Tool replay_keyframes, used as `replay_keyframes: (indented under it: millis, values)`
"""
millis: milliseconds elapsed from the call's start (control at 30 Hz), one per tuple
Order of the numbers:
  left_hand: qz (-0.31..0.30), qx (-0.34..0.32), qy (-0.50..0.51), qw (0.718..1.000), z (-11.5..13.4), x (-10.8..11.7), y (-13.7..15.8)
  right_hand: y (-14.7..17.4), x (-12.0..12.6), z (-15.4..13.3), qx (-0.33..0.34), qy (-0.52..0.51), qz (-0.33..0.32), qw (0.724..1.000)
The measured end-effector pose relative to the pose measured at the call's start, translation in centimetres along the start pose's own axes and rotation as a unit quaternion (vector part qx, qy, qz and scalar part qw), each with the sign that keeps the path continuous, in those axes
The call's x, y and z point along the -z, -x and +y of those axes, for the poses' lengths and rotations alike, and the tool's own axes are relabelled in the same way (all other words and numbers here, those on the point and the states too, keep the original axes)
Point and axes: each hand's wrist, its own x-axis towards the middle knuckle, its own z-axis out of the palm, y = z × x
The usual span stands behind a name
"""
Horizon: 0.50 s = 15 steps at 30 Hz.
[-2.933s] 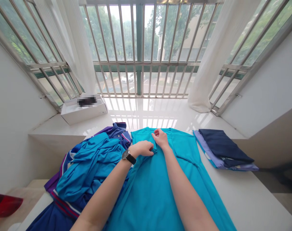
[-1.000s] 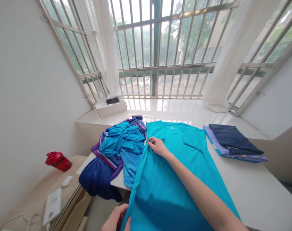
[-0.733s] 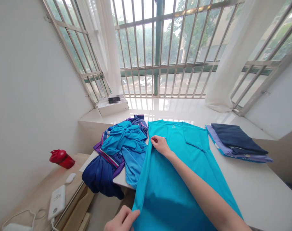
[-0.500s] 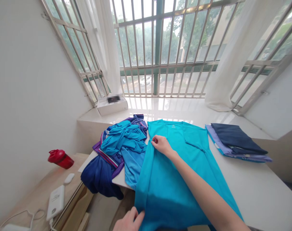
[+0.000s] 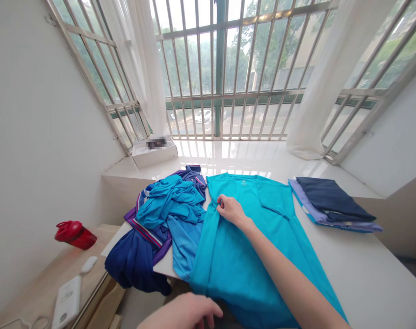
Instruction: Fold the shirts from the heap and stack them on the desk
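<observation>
A teal T-shirt (image 5: 242,246) lies spread on the white table, its collar toward the window and its lower part near me. My right hand (image 5: 230,210) reaches across it and pinches the fabric near the left sleeve. The shirt's left side is turned in along a lengthwise crease. Low in the picture, my left hand (image 5: 185,310) is in front of the shirt's lower left edge. Its fingers point right and look apart, with no cloth seen between them; the fingertips are partly cut off by the frame.
Left of the shirt is a crumpled heap of blue and purple clothes (image 5: 170,205), partly hanging over the table edge. Folded clothes (image 5: 334,201) are stacked at right. A white box (image 5: 155,157) stands on the sill. Lower left are a red bottle (image 5: 76,234) and a white power bank (image 5: 66,299).
My left hand has come off the shirt's lower left edge and shifted right. The right hand keeps its pinch near the sleeve. The view has shifted slightly.
</observation>
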Motion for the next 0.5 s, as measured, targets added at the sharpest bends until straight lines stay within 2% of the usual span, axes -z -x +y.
replay_keyframes:
  millis: [100,200,267,367,500]
  values:
    - [0.115,-0.047,-0.040,0.991,2.1,7.1,-1.8,0.0,0.0,-0.2,-0.004,0.004,0.014,1.000]
    - [0.195,-0.086,-0.143,0.966,1.1,13.8,-7.7,-0.2,0.4,0.1,-0.020,0.005,0.049,0.999]
    - [0.235,-0.075,-0.212,0.946,-0.6,17.5,-12.5,-0.5,1.0,0.9,-0.044,0.006,0.080,0.996]
    - [0.230,-0.007,-0.309,0.923,-2.6,21.7,-18.7,-1.0,1.9,2.8,-0.087,0.011,0.118,0.989]
    - [0.213,0.008,-0.326,0.921,-3.6,24.7,-24.3,-1.4,2.3,4.9,-0.132,0.015,0.133,0.982]
